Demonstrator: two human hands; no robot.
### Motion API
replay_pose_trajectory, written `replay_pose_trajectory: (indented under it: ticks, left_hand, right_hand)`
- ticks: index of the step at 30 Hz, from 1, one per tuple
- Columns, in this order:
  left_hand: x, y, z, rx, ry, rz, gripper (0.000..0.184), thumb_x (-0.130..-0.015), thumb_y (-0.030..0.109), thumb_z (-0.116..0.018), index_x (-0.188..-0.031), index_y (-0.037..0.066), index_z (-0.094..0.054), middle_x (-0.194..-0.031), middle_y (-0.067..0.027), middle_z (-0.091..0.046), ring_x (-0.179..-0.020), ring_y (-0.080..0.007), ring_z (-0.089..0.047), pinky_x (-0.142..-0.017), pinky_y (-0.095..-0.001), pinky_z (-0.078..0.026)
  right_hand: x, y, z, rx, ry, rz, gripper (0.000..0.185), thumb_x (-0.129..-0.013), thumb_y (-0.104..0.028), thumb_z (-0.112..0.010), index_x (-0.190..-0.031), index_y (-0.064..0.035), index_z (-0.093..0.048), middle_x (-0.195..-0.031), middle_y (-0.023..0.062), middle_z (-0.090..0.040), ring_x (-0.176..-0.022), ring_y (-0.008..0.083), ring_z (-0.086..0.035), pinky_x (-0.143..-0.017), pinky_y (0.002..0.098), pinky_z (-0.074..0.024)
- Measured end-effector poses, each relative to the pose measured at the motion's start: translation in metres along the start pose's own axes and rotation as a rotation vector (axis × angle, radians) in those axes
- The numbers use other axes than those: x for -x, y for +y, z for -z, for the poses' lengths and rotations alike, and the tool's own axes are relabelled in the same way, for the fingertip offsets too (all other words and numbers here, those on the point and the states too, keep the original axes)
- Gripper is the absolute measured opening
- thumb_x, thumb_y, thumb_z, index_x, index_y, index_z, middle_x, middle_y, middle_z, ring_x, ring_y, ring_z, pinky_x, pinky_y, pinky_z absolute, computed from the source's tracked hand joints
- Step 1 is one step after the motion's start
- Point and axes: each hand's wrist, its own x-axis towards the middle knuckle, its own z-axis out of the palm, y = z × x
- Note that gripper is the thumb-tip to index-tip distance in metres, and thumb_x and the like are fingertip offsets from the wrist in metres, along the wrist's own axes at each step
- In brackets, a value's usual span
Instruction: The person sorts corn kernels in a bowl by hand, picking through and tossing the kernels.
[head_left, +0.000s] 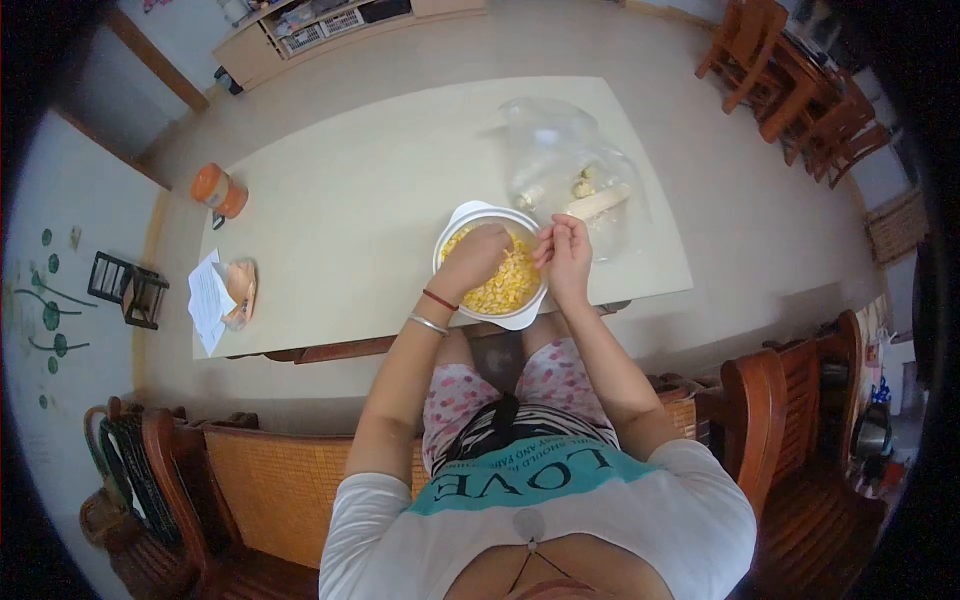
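Observation:
A white bowl (pixel 522 318) with two side handles stands at the table's near edge, filled with loose yellow corn kernels (pixel 500 288). My left hand (pixel 478 258), with a red cord and a silver bangle at its wrist, reaches over the bowl from the left. Its fingers are bent together down at the kernels, and what they pinch is hidden. At the bowl's right rim is my right hand (pixel 566 250), raised with fingers drawn together; anything between them is too small to name. Just beyond it, a clear plastic bag (pixel 560 140) holds bare corn cobs (pixel 598 202).
The pale table (pixel 340 210) carries an orange-lidded jar (pixel 218 190), white papers (pixel 209 300) and a packet (pixel 240 293) on its left side. Behind me is a wooden bench (pixel 275 490). Wooden chairs (pixel 745 50) stand at the far right, and a low cabinet (pixel 250 58) is at the back.

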Motion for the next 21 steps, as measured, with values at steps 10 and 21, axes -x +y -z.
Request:
replay_pose_trajectory:
  ticks: [10,21]
  left_hand:
    - [0.002,-0.002,-0.007,0.094,0.057,0.080,0.010,-0.079,0.008,-0.057,-0.086,0.003,-0.060,-0.089,-0.0152,-0.060,-0.091,-0.0329,-0.056,-0.081,-0.0418,-0.045]
    - [0.001,0.001,-0.006,0.095,0.104,0.097,0.012,-0.077,0.000,-0.053,-0.087,0.002,-0.060,-0.090,-0.0152,-0.060,-0.091,-0.0329,-0.057,-0.080,-0.0413,-0.045]
  right_hand:
    - [-0.004,-0.016,0.008,0.118,0.127,0.024,0.015,-0.097,-0.015,-0.043,-0.095,-0.0022,-0.051,-0.071,0.0036,-0.054,-0.051,0.0078,-0.050,-0.044,0.0197,-0.0394]
    - [-0.047,0.002,0.072,1.216,0.064,0.452,0.024,-0.089,-0.019,-0.053,-0.095,0.0016,-0.062,-0.113,0.0240,-0.054,-0.107,0.0385,-0.049,-0.095,0.0442,-0.0368]
